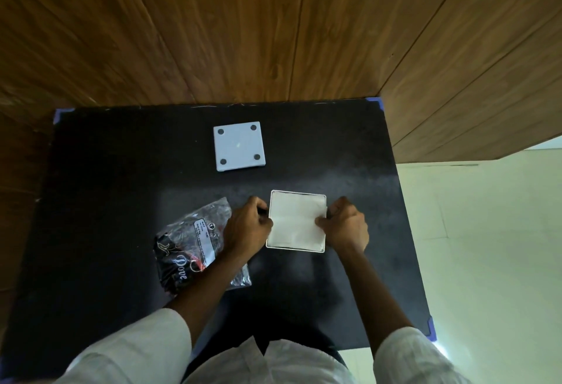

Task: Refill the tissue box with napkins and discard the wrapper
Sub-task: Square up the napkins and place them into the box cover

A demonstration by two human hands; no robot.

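A square white tissue box (322, 249) stands open on the black table, filled with a flat stack of white napkins (296, 221). My left hand (248, 225) presses against the box's left side, fingers curled at its rim. My right hand (345, 224) holds the right side, its thumb lying on the napkins. The box's white lid (238, 146), with four dark round pads at its corners, lies farther back on the table. A crinkled black and clear plastic wrapper (185, 250) lies left of the box, partly under my left forearm.
The black table (106, 201) has blue tape at its corners. Brown wood panelling rises behind it and on the right. Pale floor tiles (486, 246) show to the right of the table.
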